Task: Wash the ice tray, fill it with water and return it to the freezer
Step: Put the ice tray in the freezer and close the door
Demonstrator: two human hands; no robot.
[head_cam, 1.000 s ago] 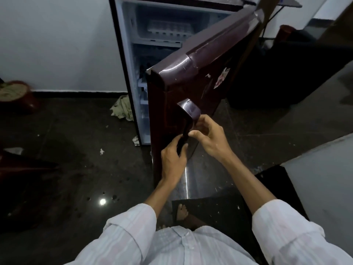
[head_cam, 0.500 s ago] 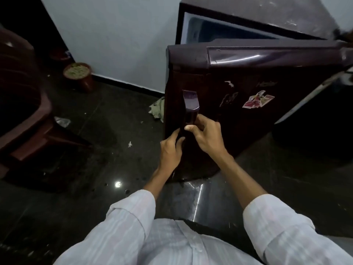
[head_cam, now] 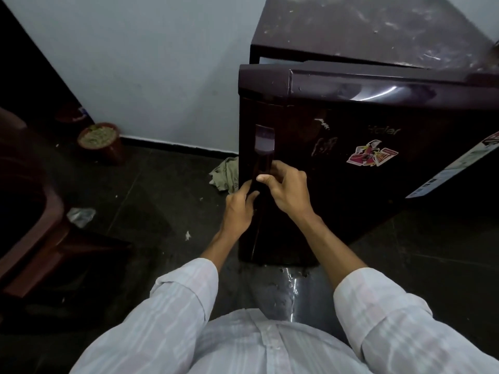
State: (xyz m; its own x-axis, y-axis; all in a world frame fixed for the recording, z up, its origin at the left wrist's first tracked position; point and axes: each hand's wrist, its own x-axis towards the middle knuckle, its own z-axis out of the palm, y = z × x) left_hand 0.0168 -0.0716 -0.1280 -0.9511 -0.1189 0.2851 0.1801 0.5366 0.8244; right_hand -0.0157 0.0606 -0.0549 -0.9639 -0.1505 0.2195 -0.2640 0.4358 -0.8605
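A small dark maroon fridge (head_cam: 378, 31) stands against the white wall. Its door (head_cam: 351, 184) is almost shut, leaving only a thin gap at the top left. Both hands grip the vertical door handle (head_cam: 264, 147): my left hand (head_cam: 239, 209) from the left side low down, my right hand (head_cam: 289, 190) from the right just above it. The ice tray is hidden behind the door.
A crumpled cloth (head_cam: 225, 174) lies on the dark floor left of the fridge. A clay pot (head_cam: 101, 141) stands by the wall. A brown chair (head_cam: 29, 217) fills the left side. Bits of litter (head_cam: 81, 215) dot the floor.
The fridge door has swung from wide open, with the freezer compartment and ice tray showing, to nearly shut. Both hands stayed on the handle.
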